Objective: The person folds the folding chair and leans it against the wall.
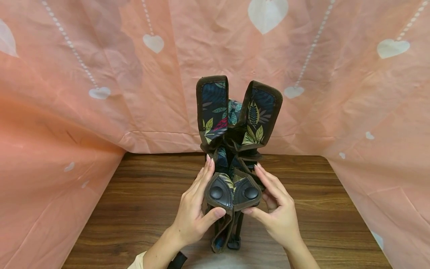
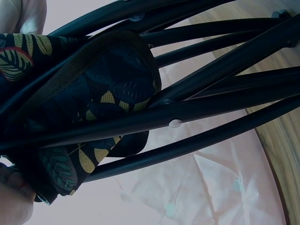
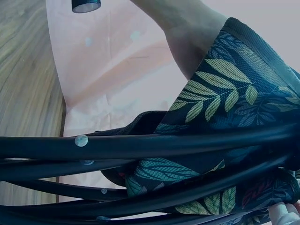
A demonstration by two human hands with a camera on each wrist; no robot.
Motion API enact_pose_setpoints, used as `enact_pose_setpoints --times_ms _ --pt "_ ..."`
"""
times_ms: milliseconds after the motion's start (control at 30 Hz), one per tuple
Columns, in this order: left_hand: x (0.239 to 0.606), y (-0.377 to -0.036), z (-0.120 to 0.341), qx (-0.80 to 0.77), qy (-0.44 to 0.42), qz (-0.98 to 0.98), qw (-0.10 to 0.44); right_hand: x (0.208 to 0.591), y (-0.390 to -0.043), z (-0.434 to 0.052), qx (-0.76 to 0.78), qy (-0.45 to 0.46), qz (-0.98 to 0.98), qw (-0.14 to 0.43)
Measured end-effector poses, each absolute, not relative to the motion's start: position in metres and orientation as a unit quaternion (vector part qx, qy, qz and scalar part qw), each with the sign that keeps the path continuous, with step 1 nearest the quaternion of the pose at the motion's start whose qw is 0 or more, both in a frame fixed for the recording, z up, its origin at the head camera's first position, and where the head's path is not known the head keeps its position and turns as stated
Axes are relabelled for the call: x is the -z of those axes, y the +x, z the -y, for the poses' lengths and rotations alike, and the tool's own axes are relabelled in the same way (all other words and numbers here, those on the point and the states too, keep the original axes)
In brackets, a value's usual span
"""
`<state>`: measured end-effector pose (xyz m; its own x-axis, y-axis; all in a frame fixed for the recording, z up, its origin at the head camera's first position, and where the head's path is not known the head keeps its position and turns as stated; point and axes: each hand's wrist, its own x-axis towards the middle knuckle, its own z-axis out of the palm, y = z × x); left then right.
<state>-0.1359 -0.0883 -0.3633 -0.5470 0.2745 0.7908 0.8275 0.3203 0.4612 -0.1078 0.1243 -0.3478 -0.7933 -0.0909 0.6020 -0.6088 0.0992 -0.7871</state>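
A folded stool with dark leaf-print fabric (image 1: pixel 235 119) and black metal rods stands upright on the wooden table (image 1: pixel 141 201). Two fabric flaps stick up at its far end. Two near corner pockets, each with a round black cap (image 1: pixel 216 192), face me. My left hand (image 1: pixel 205 194) grips the left pocket, thumb beneath and fingers along its side. Opposite it, my right hand (image 1: pixel 265 194) grips the right pocket the same way. The left wrist view shows the rods (image 2: pixel 197 108) and fabric (image 2: pixel 93 93) close up. The right wrist view shows the fabric (image 3: pixel 225 93) over the bundled rods (image 3: pixel 140 145).
A pink cloth with white hearts (image 1: pixel 100 74) hangs behind the table and drapes down both sides, closing in the work area. Bare wood lies to the left and right of the stool. Its feet (image 1: pixel 233 244) rest near the table's front edge.
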Motion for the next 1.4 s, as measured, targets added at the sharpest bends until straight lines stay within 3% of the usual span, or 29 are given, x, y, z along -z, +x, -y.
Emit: enact_pose_setpoints --times_ms 367,733,1400 --pt "0.364 -0.132 0.088 0.457 -0.363 0.753 0.303 0.346 -0.105 -0.125 -0.611 0.224 0.733 0.200" --pt "0.360 -0.126 0.096 0.434 -0.331 0.810 0.213 0.345 -0.104 -0.125 -0.573 0.209 0.763 0.216" --pt "0.366 -0.131 0.103 0.442 -0.330 0.788 0.275 0.356 -0.103 -0.146 -0.539 0.248 0.767 0.245"
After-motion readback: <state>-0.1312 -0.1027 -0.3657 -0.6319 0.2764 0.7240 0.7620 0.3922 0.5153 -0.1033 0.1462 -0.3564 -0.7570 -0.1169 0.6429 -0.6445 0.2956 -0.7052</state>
